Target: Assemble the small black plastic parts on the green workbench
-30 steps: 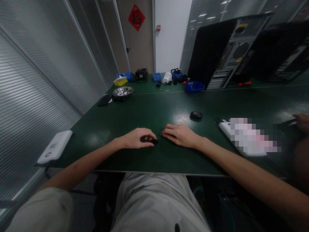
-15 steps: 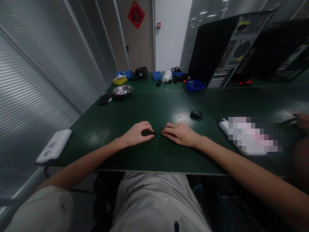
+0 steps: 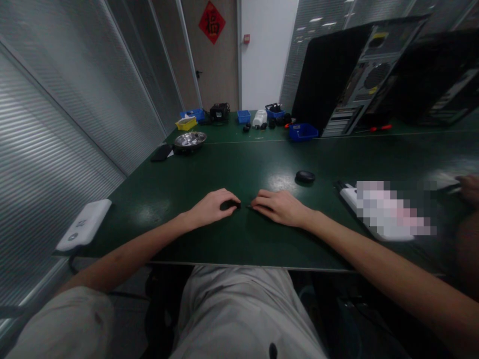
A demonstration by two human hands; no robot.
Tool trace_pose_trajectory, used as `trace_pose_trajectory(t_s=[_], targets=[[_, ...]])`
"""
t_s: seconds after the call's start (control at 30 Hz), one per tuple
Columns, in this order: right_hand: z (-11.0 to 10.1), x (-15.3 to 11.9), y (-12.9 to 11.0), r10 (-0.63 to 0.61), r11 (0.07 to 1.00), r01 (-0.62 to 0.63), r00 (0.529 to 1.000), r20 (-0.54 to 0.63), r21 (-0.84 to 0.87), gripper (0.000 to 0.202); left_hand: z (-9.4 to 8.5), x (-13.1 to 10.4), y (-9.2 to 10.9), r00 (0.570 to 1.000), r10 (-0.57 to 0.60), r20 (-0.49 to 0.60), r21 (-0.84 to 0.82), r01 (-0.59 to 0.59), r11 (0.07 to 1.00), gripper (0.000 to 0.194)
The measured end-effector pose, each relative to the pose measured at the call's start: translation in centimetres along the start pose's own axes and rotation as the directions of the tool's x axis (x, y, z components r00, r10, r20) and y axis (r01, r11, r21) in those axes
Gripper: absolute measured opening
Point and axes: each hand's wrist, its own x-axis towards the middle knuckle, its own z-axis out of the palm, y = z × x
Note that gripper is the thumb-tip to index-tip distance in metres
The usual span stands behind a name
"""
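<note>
Just left of the middle of the table, my left hand (image 3: 213,208) pinches a small black piece (image 3: 238,204) between thumb and fingertips; it looks like a cap, but is too small to be sure. Facing it, my right hand (image 3: 279,205) is closed around a thin pen-like thing (image 3: 249,206). Only its narrow tip sticks out to the left, while the rest is hidden under my fingers. A short gap separates the tip from the black piece. Both hands rest low over the green table (image 3: 224,244).
A black computer mouse (image 3: 305,176) lies beyond my right hand. To the right is a white device (image 3: 385,224), partly blurred, near another person's hand (image 3: 469,187). A metal bowl (image 3: 190,140), blue bins (image 3: 303,131) and a computer case (image 3: 337,75) stand farther back. At left lies a white box (image 3: 84,224).
Between my hands, the dark thin thing that spanned the fingertips has come apart: the black piece stays in my left hand, the tip in my right. The hands themselves have hardly moved.
</note>
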Motion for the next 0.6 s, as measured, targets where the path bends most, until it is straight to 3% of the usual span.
trace_pose_trajectory(t_s=[0.23, 0.4, 0.5, 0.6], targets=[[0.2, 0.0, 0.2, 0.004, 1.0, -0.004, 1.0, -0.006, 0.003, 0.032, -0.4, 0.1, -1.2, 0.999, -0.002, 0.05, 0.161, -0.006, 0.987, 0.028], [0.2, 0.0, 0.2, 0.002, 1.0, -0.002, 1.0, -0.003, -0.005, 0.033, -3.1, -0.5, -5.6, 0.98, -0.199, 0.011, 0.249, 0.19, 0.95, 0.033], [0.1, 0.0, 0.1, 0.007, 1.0, -0.007, 1.0, 0.003, -0.015, 0.034, -6.0, -1.7, -9.7, 0.918, -0.384, -0.102, 0.288, 0.397, 0.872, 0.037], [0.0, -0.1, 0.1, 0.006, 1.0, -0.006, 1.0, 0.007, -0.01, 0.034, -9.4, -4.2, -14.2, 0.801, -0.536, -0.267, 0.329, 0.599, 0.73, 0.038]])
